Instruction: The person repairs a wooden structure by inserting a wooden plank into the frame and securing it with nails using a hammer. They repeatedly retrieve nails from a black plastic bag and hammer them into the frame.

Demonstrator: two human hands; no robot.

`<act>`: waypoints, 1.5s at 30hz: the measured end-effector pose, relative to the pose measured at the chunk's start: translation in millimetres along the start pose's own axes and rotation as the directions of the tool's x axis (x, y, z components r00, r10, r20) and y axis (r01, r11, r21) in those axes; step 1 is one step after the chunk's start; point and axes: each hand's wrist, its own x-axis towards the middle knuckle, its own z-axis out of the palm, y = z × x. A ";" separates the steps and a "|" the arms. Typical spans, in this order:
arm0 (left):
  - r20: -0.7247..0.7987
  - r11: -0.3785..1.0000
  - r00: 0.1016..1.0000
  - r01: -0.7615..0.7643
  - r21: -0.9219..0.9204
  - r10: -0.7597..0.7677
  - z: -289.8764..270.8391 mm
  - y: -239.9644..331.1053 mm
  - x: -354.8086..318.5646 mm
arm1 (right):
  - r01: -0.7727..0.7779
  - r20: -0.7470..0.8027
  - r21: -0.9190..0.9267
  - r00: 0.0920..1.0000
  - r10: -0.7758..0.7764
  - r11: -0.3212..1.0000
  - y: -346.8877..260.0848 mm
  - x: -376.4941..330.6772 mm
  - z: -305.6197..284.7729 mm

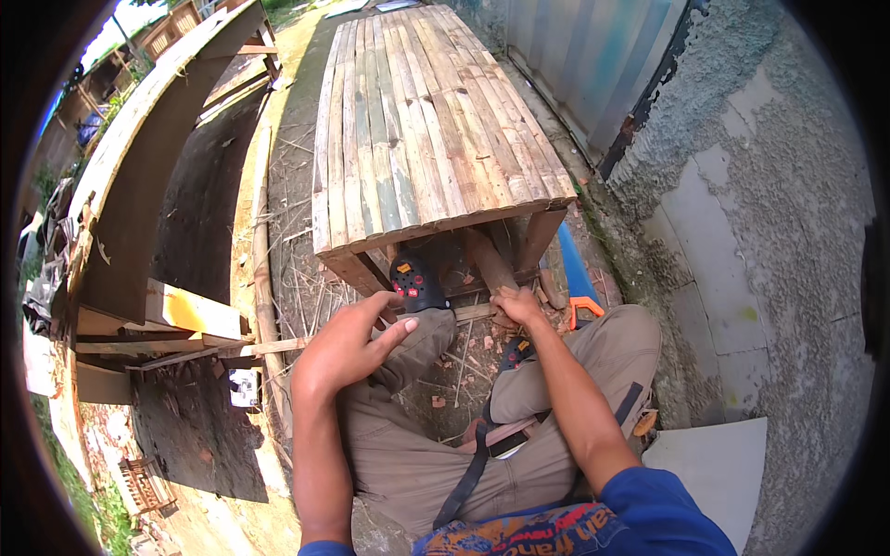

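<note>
Piece of wood point(491, 264) in hand below the near end of a slatted tabletop point(417, 130). The piece slants out from the shade under the edge toward the person; its far end is hidden, so whether it is loose or joined to the frame cannot be told. The right hand point(516, 304) is closed around its near end. The left hand point(345, 347) is empty, fingers loosely bent and thumb apart, above the knee and clear of the wood. The step in hand appears to be holding or positioning this piece within the frame. Moving it further would call for a firm right-hand grip, care around the table leg point(540, 239) just to its right, and probably the left hand as support. A clog point(419, 283) rests on the ground near the left side of the opening. Outside the right leg lies what looks like a handsaw point(577, 264), blue with an orange handle turned toward the person. Farther out, a rough wall point(788, 204) stands at right, a pale board point(714, 473) lies at lower right, and a long wooden frame point(130, 176) stands at left.
</note>
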 end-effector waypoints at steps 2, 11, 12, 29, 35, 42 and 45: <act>-0.040 1.000 0.999 -0.001 -0.022 0.001 -0.6 -5.7 -7.3 | -0.285 0.300 0.504 0.943 0.144 0.815 -30.0 -22.1 -12.8; -0.373 0.964 0.894 -0.264 0.006 0.247 12.8 -8.3 -21.8 | -0.481 0.522 0.845 0.838 -0.159 0.236 -74.5 -193.3 -62.6; -0.360 0.941 0.904 -0.301 -0.153 0.231 18.3 3.3 -22.6 | -0.527 0.560 0.828 0.799 -0.219 0.193 -62.3 -216.3 -70.1; -0.387 0.520 0.918 -0.290 -0.803 -0.086 68.2 41.9 37.8 | 0.149 0.154 0.746 0.910 -0.385 0.649 -17.5 -364.2 -193.5; -0.105 0.036 0.992 -0.102 -0.994 -0.076 95.0 78.7 58.6 | 0.333 0.245 0.651 0.757 -0.605 0.681 -58.9 -312.1 -113.6; -0.174 -0.007 0.883 -0.197 -0.980 -0.435 52.7 -0.5 61.2 | 0.158 0.450 0.753 0.584 -0.675 0.639 -111.5 -259.5 -66.2; -0.279 -0.049 0.824 -0.346 -0.937 -0.492 44.2 -4.8 52.0 | -0.172 0.561 0.823 0.403 -0.723 0.542 -97.0 -229.4 -75.6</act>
